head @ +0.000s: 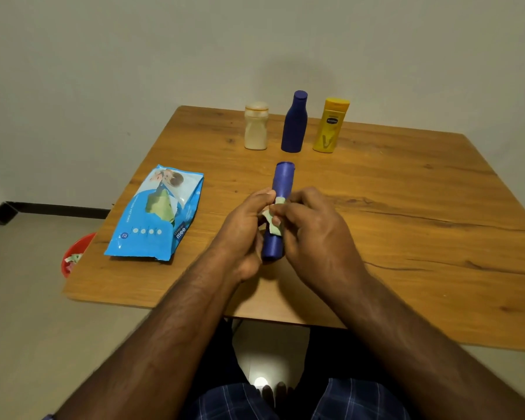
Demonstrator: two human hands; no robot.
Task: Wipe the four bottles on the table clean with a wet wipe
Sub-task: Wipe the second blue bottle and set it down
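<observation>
The right half of the table (422, 207) lies open. A row of three bottles (294, 125) blocks the far edge. The wipes pack (155, 216) fills the left side.

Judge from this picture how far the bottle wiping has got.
Done: cannot tell; nothing shows which bottles are clean. In hand: left hand holds a blue bottle; right hand rubs a wet wipe on it. Possibly left: cream bottle, blue bottle, yellow bottle, standing behind.

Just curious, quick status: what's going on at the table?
Left hand holds blue bottle; right hand rubs wipe on it. Three bottles stand behind. Nothing in the way.
</observation>
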